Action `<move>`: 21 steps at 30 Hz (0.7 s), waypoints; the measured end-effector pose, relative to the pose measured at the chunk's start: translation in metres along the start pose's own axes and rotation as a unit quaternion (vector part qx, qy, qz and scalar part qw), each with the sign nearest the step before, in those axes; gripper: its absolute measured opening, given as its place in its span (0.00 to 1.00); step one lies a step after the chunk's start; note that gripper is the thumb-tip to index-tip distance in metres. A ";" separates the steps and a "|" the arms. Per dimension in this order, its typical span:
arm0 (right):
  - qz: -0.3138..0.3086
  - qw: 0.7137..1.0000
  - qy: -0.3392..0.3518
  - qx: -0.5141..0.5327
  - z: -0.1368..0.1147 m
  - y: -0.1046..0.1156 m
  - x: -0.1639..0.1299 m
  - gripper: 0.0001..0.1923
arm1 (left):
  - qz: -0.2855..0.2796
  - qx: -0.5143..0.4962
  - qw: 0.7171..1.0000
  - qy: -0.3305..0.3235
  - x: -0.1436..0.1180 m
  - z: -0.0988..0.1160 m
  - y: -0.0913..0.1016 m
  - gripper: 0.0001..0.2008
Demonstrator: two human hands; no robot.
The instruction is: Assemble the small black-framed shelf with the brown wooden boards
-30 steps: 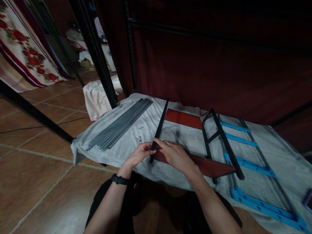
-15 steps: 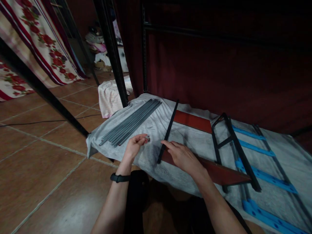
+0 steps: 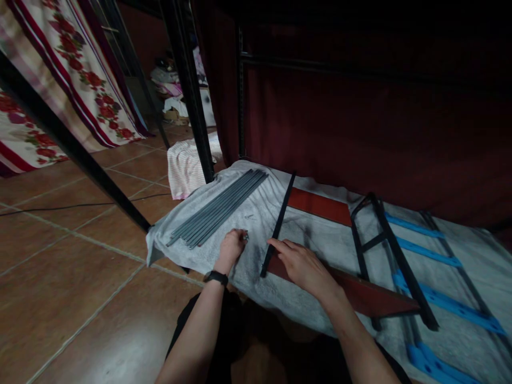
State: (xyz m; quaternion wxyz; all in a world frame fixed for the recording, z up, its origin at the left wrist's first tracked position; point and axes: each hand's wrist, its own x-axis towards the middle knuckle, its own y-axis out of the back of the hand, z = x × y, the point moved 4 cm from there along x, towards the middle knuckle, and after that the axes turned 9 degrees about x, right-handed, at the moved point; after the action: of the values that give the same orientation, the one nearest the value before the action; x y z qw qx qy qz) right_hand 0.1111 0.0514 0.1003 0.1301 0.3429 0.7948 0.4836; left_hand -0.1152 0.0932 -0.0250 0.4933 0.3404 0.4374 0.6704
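My left hand is closed low over the grey cloth, with small shiny metal pieces at its fingertips; their exact kind is too small to tell. My right hand reaches over a brown-red board, index finger stretched out at the black metal bar; its thumb is hidden. This bar lies across the left ends of two boards, the nearer board and the farther red board. At their right ends stands a black frame. Between the left hand and the grey rods lie a few thin small metal pieces.
A bundle of grey metal rods lies at the left on the grey cloth. Blue slats joined to dark rails lie at the right. Black uprights stand around the surface, with a dark red curtain behind.
My left hand has turned and lowered toward the cloth, its fingers closing over the small metal pieces. My right hand stays at the black bar. The view has shifted slightly.
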 end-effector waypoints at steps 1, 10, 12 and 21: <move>0.000 1.000 0.001 0.001 0.000 0.000 0.000 0.29 | -0.001 0.020 1.000 -0.012 0.000 0.000 -0.001 0.11; -0.001 1.000 0.001 -0.002 0.000 -0.001 -0.001 0.29 | -0.009 0.078 0.995 -0.052 -0.006 0.008 0.001 0.09; -0.001 1.000 0.000 0.006 -0.001 0.000 -0.001 0.30 | 0.008 0.059 0.997 -0.040 -0.008 0.009 0.006 0.10; -0.003 1.000 -0.005 0.005 -0.003 0.001 -0.003 0.28 | 0.009 -0.499 0.867 0.003 -0.025 0.012 0.040 0.09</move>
State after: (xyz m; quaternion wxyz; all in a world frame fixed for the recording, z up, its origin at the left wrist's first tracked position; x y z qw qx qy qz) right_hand 0.1122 0.0483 0.1023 0.1341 0.3434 0.7977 0.4773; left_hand -0.1124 0.0666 0.0161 0.5898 0.0508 0.0431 0.8048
